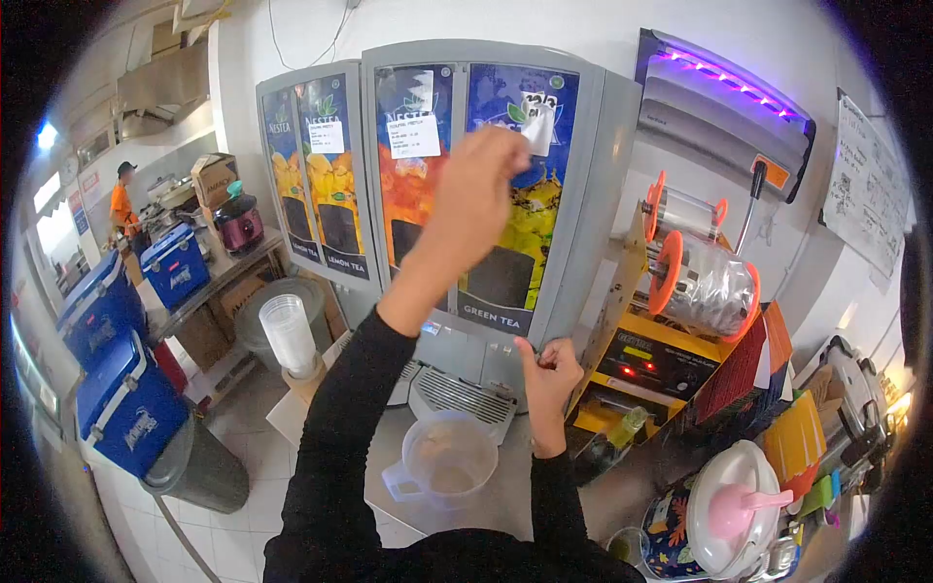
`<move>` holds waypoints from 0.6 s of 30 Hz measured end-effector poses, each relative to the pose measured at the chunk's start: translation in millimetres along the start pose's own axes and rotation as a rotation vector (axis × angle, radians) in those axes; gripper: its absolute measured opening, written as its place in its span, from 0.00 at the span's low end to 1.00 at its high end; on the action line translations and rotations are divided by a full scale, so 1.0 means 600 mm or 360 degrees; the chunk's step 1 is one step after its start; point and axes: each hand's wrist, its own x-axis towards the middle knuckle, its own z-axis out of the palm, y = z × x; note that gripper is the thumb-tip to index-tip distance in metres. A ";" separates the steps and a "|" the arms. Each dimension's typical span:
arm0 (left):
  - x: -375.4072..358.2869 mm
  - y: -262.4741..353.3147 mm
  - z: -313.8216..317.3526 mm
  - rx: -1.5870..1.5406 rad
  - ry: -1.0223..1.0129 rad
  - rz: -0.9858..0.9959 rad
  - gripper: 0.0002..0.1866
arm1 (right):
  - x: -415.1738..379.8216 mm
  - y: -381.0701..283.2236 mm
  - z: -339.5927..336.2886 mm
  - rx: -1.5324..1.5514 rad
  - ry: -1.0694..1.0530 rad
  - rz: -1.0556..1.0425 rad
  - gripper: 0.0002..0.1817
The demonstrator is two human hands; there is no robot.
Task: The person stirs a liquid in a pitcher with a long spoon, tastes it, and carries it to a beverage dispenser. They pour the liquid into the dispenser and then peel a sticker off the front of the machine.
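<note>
My right hand (476, 185) is raised in front of the green tea panel (512, 233) of the grey drink dispenser (588, 175), its fingers bent together by a white paper label (537, 131). Motion blur hides whether it grips the label. Lower down, my left hand (552, 374) is closed near the dispenser's lower right edge, thumb pointing up; what it holds, if anything, is too small to name. A clear plastic pitcher (450, 457) stands below my hands, in front of the slotted drip tray (462, 403).
Right of the dispenser stands a yellow cup-sealing machine (656, 364) with a film roll (714, 291). A white-lidded container (734, 505) sits at lower right. Stacked cups (289, 332) and blue coolers (131, 403) are on the left. A person in orange (123, 209) stands far back.
</note>
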 end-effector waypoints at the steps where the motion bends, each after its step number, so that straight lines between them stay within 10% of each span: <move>1: 0.003 0.012 0.006 -0.0038 -0.0067 -0.0008 0.06 | 0.002 -0.002 -0.001 -0.0007 -0.0018 0.0026 0.22; 8: 0.010 0.032 0.015 -0.0575 0.0005 -0.0131 0.02 | 0.002 -0.011 -0.010 -0.0030 -0.0067 0.0069 0.21; 11: -0.030 0.067 -0.007 -0.1013 -0.0563 -0.0589 0.04 | 0.004 -0.008 -0.006 -0.0022 -0.0050 0.0095 0.21; 18: -0.099 -0.001 -0.087 -0.1282 -0.0094 -0.1011 0.10 | 0.003 -0.011 -0.007 -0.0104 -0.0052 0.0029 0.22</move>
